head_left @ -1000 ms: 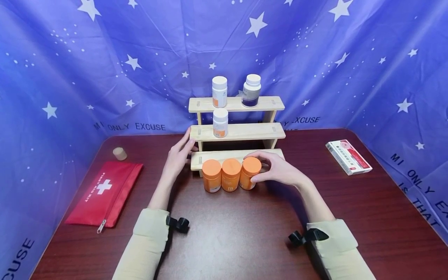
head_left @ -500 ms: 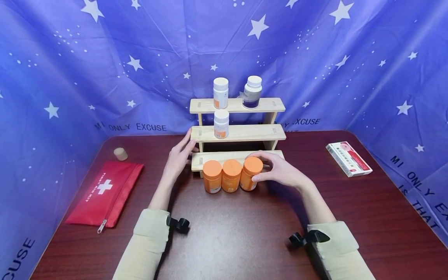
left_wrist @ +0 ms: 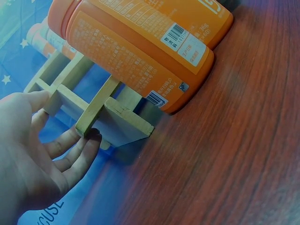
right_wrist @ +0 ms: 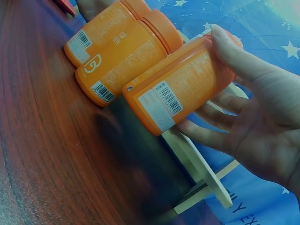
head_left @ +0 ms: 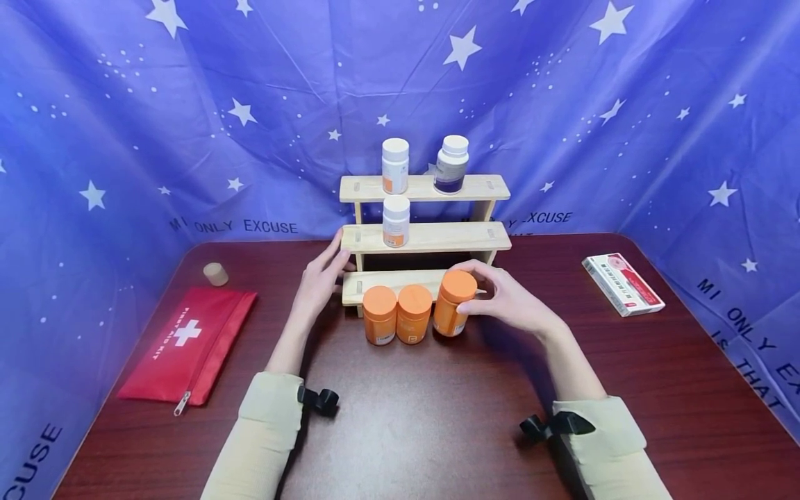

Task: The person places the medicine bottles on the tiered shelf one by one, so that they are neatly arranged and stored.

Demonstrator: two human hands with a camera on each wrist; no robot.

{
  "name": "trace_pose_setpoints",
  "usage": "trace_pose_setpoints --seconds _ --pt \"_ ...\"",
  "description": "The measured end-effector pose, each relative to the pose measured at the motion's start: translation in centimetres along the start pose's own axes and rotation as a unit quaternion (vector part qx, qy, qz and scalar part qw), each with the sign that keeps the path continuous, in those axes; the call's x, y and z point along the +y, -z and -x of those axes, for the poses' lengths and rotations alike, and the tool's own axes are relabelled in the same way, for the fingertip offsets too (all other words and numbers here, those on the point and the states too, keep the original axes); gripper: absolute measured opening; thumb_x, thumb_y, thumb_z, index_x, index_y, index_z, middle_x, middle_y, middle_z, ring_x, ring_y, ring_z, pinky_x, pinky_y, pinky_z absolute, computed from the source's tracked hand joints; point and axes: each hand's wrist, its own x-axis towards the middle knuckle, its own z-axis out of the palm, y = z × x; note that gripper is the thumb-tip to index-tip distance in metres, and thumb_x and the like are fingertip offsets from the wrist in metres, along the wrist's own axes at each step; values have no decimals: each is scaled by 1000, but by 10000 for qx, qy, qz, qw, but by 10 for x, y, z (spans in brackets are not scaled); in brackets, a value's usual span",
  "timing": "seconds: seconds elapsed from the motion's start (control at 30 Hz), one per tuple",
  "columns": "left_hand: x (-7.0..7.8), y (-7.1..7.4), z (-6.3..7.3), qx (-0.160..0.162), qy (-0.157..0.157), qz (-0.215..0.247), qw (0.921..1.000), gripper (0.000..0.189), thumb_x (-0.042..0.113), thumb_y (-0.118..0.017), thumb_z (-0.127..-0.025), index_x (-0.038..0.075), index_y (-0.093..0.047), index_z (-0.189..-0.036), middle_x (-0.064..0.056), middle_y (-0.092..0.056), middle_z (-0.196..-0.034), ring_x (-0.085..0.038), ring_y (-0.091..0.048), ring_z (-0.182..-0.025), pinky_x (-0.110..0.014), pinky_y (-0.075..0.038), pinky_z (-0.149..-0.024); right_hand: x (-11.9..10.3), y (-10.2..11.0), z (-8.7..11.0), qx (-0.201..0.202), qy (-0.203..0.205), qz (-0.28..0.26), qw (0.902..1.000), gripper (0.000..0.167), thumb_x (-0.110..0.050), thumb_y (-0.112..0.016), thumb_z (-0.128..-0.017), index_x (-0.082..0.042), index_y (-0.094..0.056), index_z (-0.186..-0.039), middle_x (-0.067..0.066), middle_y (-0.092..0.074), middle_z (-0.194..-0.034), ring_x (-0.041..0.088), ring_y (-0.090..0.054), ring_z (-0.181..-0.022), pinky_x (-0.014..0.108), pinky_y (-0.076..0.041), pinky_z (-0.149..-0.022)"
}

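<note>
My right hand (head_left: 515, 302) grips an orange bottle (head_left: 451, 309) with an orange lid, thumb on the near side and fingers behind it. In the right wrist view the held bottle (right_wrist: 180, 86) leans over a dark shadow on the table. Left of it, two matching orange bottles (head_left: 380, 323) stand side by side before the lowest step. My left hand (head_left: 319, 285) holds the left end of a three-step wooden stand (head_left: 450, 237). The left wrist view shows its thumb at the middle step and its curled fingers (left_wrist: 79, 159) at the lowest step's end.
White bottles stand on the upper steps: one on the middle (head_left: 396, 222), two on the top, one with a dark blue label (head_left: 451, 167). A red first aid pouch (head_left: 187, 347) and a small beige cylinder (head_left: 215, 274) lie left. A medicine box (head_left: 623, 285) lies right.
The right hand has drawn the rightmost orange bottle up and to the right, opening a gap from the other two. The left hand stays at the stand.
</note>
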Motion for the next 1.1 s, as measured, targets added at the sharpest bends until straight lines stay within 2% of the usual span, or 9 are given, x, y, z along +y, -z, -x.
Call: trace_pose_setpoints --seconds 0.37,0.63,0.87,1.1 --pt "1 -1 1 -10 15 45 10000 55 35 -48 -110 32 -29 -162 -31 -67 -126 -36 -65 -113 -31 -63 -80 -6 3 4 546 272 -57 9981 47 -6 -74 -93 -10 -57 -137 -5 -63 -124 9 -62 -114 23 -51 -99" --pt "1 0 1 5 3 -53 10000 55 36 -47 -110 33 -29 -162 -30 -68 -126 -36 -66 -115 -31 -62 -81 -15 -1 5 913 298 -628 9934 52 -1 -71 -92 -7 -53 -140 -6 -65 -123 10 -64 -110 23 -52 -102" --pt "1 0 -1 12 -12 -14 10000 56 36 -48 -110 33 -29 -162 -30 -68 -126 -36 -66 -115 -32 -63 -82 -18 -2 -2 1399 359 -673 9872 48 -2 -70 -93 -8 -56 -139 -7 -66 -120 7 -65 -107 18 -53 -97" --pt "1 0 0 16 12 -79 10000 56 37 -47 -110 33 -28 -162 -30 -68 -126 -36 -66 -114 -33 -63 -82 -22 -1 -16 1685 454 -623 9827 49 -4 -70 -94 -6 -55 -141 -8 -65 -120 9 -65 -106 18 -54 -94"
